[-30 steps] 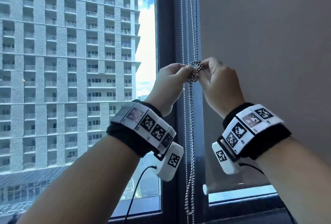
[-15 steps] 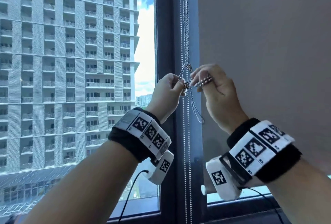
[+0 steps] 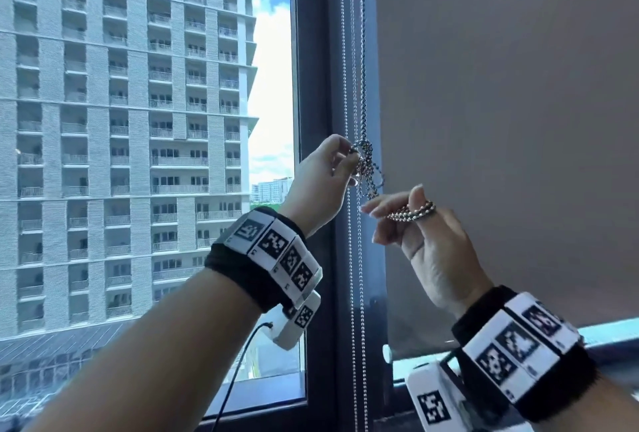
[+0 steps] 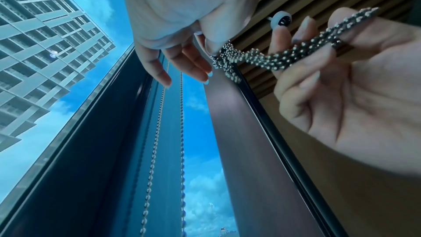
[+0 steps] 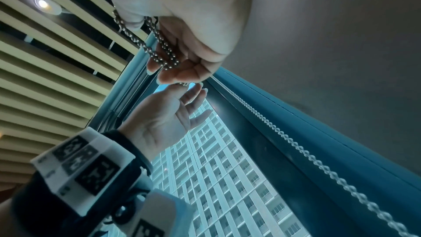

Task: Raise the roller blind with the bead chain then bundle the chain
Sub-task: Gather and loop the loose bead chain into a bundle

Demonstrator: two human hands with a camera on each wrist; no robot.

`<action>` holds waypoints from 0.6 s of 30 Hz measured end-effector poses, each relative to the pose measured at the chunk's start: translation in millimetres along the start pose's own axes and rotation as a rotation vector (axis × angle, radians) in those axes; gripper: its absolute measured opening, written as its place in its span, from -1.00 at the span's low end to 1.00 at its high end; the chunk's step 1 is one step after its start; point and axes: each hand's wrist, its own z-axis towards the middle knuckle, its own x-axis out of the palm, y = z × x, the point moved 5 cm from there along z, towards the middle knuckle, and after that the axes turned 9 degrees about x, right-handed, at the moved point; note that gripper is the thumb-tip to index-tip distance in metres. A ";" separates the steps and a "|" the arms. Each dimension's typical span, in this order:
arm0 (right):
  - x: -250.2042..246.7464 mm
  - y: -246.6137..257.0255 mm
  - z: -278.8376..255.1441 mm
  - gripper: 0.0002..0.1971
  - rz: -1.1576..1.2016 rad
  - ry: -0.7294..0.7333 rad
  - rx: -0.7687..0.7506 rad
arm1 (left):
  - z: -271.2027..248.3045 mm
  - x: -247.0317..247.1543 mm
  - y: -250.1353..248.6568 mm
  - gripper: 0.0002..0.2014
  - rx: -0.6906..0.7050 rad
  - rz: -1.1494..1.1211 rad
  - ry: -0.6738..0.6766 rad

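Observation:
The metal bead chain hangs along the dark window frame beside the grey roller blind. Partway down, it is gathered into a loose knot. My left hand pinches the top of that knot between thumb and forefinger, with the other fingers spread, as the left wrist view shows at the knot. My right hand is lower and to the right, and a doubled loop of chain is hooked over its fingers. In the right wrist view the strands run across its curled fingers.
The dark window frame separates the glass, with a tower block outside, from the blind. The blind's bottom rail end cap sits just above the sill. More chain hangs straight below the knot. A cable dangles from my left wrist.
My right hand has moved down and to the right, drawing a doubled loop of chain out of the knot. The left hand has stayed pinching the knot.

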 end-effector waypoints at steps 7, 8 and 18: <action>-12.2 34.6 3.4 -0.72 0.192 -0.279 -0.130 | 0.6 -10.1 1.4 -0.92 0.125 0.235 -0.007; -11.4 36.4 3.3 -0.74 0.240 -0.288 -0.121 | 0.4 -11.5 1.2 -0.92 0.127 0.237 -0.005; 14.1 23.5 -12.8 -0.43 0.093 -0.030 0.200 | 1.0 -24.0 -3.1 -0.95 0.005 0.020 -0.031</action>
